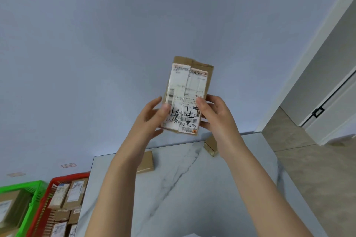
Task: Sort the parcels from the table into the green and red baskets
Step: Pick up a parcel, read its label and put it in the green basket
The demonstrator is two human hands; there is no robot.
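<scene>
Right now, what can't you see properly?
All head view:
- Held parcel label print: too small, partly under both thumbs.
- Green basket: cut by left edge.
- Table parcel: half behind left forearm.
- Small box: behind right wrist.

Matt brown cardboard parcel [189,94] with white paper labels; glossy marble-veined table [192,188]; plastic lattice baskets [48,188].

A labelled parcel [187,90] stands upright above the marble table [192,188]. The left hand [152,115] grips its edge at 9 o'clock and the right hand [215,115] at 3 o'clock (thumbs on the label). At 7 o'clock, the red basket [69,176] and the green basket [23,184] hold boxes.
</scene>
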